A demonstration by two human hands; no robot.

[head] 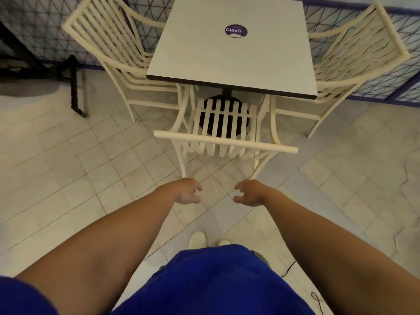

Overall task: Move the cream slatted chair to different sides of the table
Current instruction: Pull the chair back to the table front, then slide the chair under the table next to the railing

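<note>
A cream slatted chair (225, 142) stands tucked under the near side of the square grey table (231, 53), its top rail facing me. My left hand (187, 192) and my right hand (248, 193) hover side by side below the chair's back legs, fingers loosely curled, holding nothing. Both hands are a short way from the top rail and touch no part of the chair.
Two more cream slatted chairs stand at the table's left (118, 51) and right (354, 57) sides. A round purple sticker (236, 31) lies on the tabletop. A netted railing (397, 71) runs behind. A dark metal stand (75, 87) is at the left. Pale floor tiles (68, 155) surround me.
</note>
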